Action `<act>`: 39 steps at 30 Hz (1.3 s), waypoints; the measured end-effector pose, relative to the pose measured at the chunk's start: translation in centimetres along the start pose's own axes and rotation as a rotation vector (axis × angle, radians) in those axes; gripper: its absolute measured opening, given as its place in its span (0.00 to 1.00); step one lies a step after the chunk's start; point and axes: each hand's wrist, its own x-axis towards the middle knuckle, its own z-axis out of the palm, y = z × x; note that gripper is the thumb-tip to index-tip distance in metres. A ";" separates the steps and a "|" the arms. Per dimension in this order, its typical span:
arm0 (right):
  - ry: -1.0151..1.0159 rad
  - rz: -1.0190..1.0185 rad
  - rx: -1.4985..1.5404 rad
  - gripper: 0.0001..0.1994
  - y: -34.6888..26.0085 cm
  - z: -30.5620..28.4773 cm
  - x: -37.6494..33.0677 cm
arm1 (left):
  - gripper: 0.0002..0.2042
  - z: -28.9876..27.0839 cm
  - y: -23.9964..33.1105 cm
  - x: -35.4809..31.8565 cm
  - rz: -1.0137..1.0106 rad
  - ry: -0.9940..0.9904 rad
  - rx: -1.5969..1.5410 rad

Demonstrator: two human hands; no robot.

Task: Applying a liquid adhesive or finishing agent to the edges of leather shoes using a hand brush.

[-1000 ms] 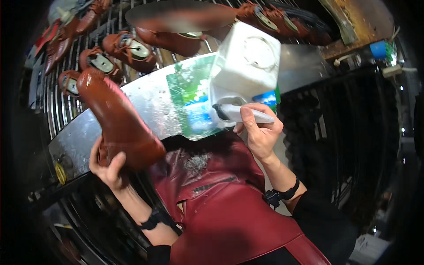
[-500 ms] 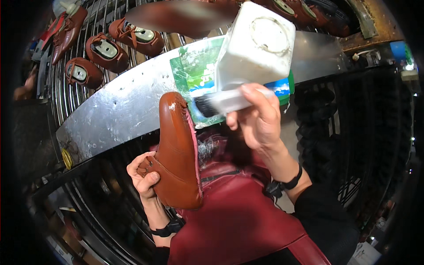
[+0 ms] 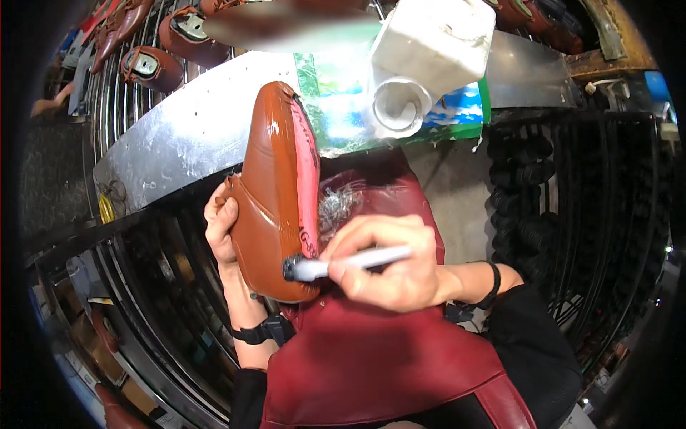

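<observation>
My left hand (image 3: 222,225) is wrapped round the laced side of a brown leather shoe (image 3: 268,193), which it holds up lengthwise, the far end above the metal bench edge. The shoe's pink underside (image 3: 306,179) faces right and has dark marks on it. In my right hand (image 3: 393,272) is a brush with a pale handle (image 3: 371,258), pinched between thumb and fingers. Its dark bristles (image 3: 291,267) touch the shoe's lower edge at the near end. Beyond my right hand lies a white plastic jug (image 3: 436,43), its round mouth (image 3: 398,107) toward me.
A green and blue printed sheet (image 3: 464,107) lies under the jug on the metal bench (image 3: 193,132). Several brown shoes (image 3: 153,68) stand on a barred rack behind. A red apron (image 3: 386,357) covers my lap. Dark racks stand at both sides.
My right hand has brought the brush from beside the jug down and left onto the shoe's near end. The shoe has turned, showing more pink underside, and sits higher in view.
</observation>
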 end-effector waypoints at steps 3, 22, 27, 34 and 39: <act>-0.154 0.006 -0.072 0.05 -1.9 -0.1 -0.5 | 0.21 -0.2 0.4 0.1 -0.005 0.005 0.003; -0.251 -0.086 -0.179 0.12 -5.4 -3.9 7.4 | 0.19 5.4 3.1 3.1 -0.116 0.127 -0.480; -0.309 -0.146 -0.074 0.07 -7.4 -2.6 11.0 | 0.21 4.6 2.6 3.6 0.000 0.009 -0.410; -0.385 -0.276 -0.228 0.14 -7.5 -4.2 11.2 | 0.18 5.8 2.7 4.4 0.000 -0.016 -0.505; -0.448 -0.284 -0.106 0.17 -6.4 -4.2 11.7 | 0.37 3.4 1.7 2.4 0.325 0.202 1.191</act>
